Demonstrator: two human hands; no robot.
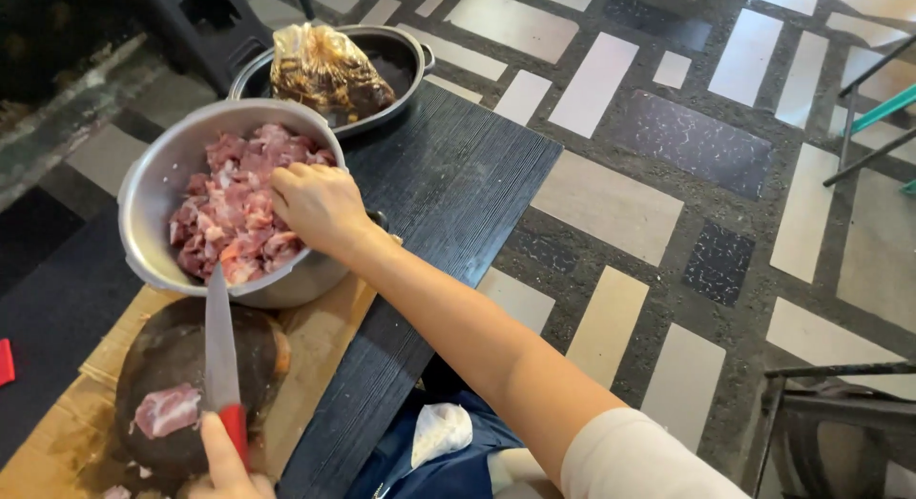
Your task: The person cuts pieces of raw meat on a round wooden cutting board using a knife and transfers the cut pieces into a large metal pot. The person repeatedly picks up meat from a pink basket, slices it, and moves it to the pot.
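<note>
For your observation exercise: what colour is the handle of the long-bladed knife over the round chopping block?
Red; the knife handle shows best in the head view.

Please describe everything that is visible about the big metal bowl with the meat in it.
The round silver metal bowl looks like dull aluminium, with a thin rolled rim and deep walls. It is tilted toward the camera and holds many pink raw meat pieces. The right hand reaches over its near rim into the meat. It sits on the dark wooden table, its lower edge over brown cardboard, next to a dark round chopping block.
</note>
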